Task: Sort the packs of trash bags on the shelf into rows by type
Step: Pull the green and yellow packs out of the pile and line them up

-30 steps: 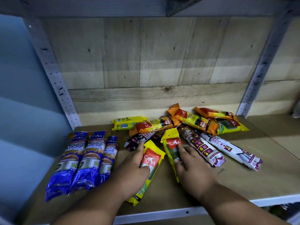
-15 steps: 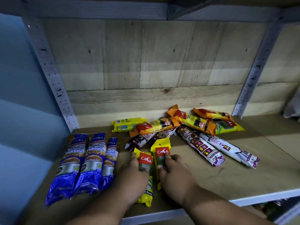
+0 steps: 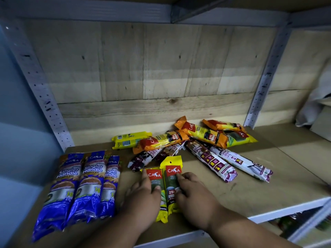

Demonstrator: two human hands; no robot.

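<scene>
Two yellow-green Casa packs lie side by side at the shelf's front. My left hand (image 3: 143,197) presses on the left yellow pack (image 3: 154,176), and my right hand (image 3: 193,196) presses on the right yellow pack (image 3: 172,170). Both packs point toward the back wall. Three blue Singlet Handle packs (image 3: 86,183) form a row at the left. Behind lies a loose heap: orange packs (image 3: 202,134), white-purple Draw String packs (image 3: 211,160), dark purple packs (image 3: 143,158) and a yellow pack (image 3: 129,139) lying crosswise.
The wooden shelf board (image 3: 268,176) has bare room at the right. Perforated metal posts (image 3: 265,83) stand at both back corners, with a plank wall behind. A pale bundle (image 3: 317,106) sits in the bay at the far right.
Both hands slid the two yellow packs left and together, and turned them from slanted to parallel, close beside the blue row. The heap behind has not moved.
</scene>
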